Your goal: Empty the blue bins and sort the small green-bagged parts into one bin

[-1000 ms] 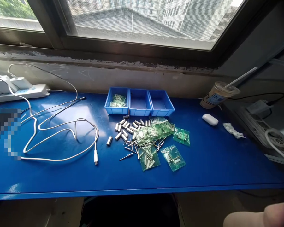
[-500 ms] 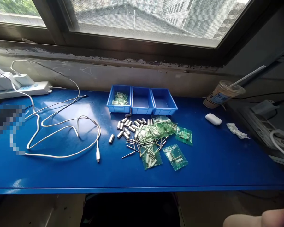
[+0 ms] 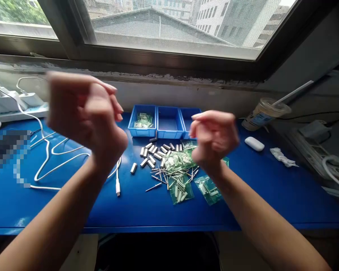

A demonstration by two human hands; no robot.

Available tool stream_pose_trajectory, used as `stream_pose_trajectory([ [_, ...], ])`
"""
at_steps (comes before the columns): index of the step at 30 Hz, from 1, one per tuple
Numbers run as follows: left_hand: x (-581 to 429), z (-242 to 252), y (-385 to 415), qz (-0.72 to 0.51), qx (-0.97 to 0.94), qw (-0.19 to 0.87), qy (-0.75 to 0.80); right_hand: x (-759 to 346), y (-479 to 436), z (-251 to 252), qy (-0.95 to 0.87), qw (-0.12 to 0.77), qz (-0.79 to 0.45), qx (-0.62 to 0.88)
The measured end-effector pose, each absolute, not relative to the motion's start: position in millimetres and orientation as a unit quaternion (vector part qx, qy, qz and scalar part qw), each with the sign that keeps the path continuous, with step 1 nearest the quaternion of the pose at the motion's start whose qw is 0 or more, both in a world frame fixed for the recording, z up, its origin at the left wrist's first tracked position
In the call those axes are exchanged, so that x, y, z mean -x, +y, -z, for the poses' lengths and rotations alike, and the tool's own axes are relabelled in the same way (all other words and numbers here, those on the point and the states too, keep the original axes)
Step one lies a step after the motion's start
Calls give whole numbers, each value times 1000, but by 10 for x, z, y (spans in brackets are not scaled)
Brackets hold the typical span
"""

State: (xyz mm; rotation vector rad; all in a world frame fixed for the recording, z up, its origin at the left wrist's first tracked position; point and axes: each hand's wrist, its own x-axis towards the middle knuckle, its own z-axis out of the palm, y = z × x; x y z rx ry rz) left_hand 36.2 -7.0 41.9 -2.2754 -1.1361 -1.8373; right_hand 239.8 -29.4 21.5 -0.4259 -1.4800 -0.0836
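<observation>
My left hand [image 3: 87, 113] is raised over the left part of the blue table, its fingers curled into a loose, slightly blurred fist. My right hand [image 3: 216, 137], also curled closed, hovers in front of the right blue bin [image 3: 190, 113] and hides part of it. No object shows in either hand. Between them lie short metal cylinders [image 3: 144, 162], thin rivets [image 3: 154, 187] and green-tinted bags of small parts [image 3: 180, 192]. Another bag [image 3: 207, 188] is partly behind my right forearm. Bags lie inside the left bin [image 3: 142, 131]; the middle bin [image 3: 169, 132] holds nothing visible.
White cables [image 3: 48, 150] and a power strip [image 3: 39, 111] are at the left. On the right are a drink cup with a straw [image 3: 262, 114], a white case [image 3: 254, 143], a crumpled tissue [image 3: 282, 157] and another power strip [image 3: 324, 150]. A window is behind the table.
Both my hands have risen into view above the table with fingers curled; before, only part of a hand showed at the lower right. The parts and bins look unmoved.
</observation>
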Motion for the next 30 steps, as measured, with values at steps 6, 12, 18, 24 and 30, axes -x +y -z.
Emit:
stream_pose_trajectory([
  [6,-514,-212,-225,598,722,14,-346,-2360,-410,-31,-901,335,-42,272],
  [12,-541,-151,-274,598,757,74,-251,-2333,-552,48,-932,167,-44,319],
  [18,-587,-106,-343,559,791,52,-244,-2280,-557,152,-934,131,-58,328],
  [24,-628,-56,-367,541,808,25,-232,-2232,-492,303,-916,215,-69,331],
  [30,-597,-75,-351,561,792,27,-239,-2539,-529,-109,-867,326,-37,374],
])
